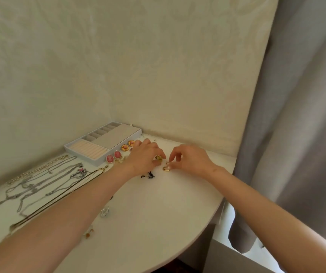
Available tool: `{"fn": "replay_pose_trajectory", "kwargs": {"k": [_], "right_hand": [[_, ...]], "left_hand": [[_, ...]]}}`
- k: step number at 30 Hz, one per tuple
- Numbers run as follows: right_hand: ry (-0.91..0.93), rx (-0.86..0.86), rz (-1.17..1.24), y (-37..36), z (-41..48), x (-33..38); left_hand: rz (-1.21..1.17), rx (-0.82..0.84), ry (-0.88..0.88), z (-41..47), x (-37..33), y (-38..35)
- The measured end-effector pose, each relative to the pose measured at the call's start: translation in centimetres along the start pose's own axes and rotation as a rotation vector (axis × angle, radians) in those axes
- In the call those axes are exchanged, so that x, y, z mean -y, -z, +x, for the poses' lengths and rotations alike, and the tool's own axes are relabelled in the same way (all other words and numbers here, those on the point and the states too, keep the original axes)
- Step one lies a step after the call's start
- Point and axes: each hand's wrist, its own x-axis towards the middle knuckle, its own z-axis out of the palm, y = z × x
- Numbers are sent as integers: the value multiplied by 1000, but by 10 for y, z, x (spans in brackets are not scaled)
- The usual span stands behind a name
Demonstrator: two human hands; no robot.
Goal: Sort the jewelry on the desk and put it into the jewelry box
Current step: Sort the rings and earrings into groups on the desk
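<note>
From the head camera, the left hand [145,156] lies curled on the white desk [158,213], its thumb and forefinger pinching a small yellow-gold piece [158,158]. Just beside it the right hand [189,158] pinches a gold-and-pearl earring [166,167] that rests on the desk. The open jewelry box [103,142] sits at the back left against the wall. Along its front edge lie pink oval earrings [113,156] and orange round earrings [128,145]. Silver chains [49,178] are spread out further left, and a small black piece [149,175] lies near the left wrist
</note>
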Motion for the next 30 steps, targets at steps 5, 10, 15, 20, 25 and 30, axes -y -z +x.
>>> {"fn": "replay_pose_trajectory", "kwargs": {"k": [5, 10, 15, 20, 25, 30], "right_hand": [[-11, -51, -10, -13, 0, 3], [-54, -104, 61, -9, 2, 0], [-188, -255, 98, 8, 9, -23], [-236, -255, 117, 15, 13, -42], [-200, -186, 126, 13, 12, -47], [-147, -109, 104, 9, 7, -43]], "left_hand": [[-11, 8, 14, -2, -2, 2], [-34, -6, 20, -3, 3, 5], [-105, -70, 46, -3, -1, 6], [-48, 3, 25, -2, -11, 6], [-78, 17, -13, 0, -11, 5], [-106, 28, -73, 3, -14, 2]]}}
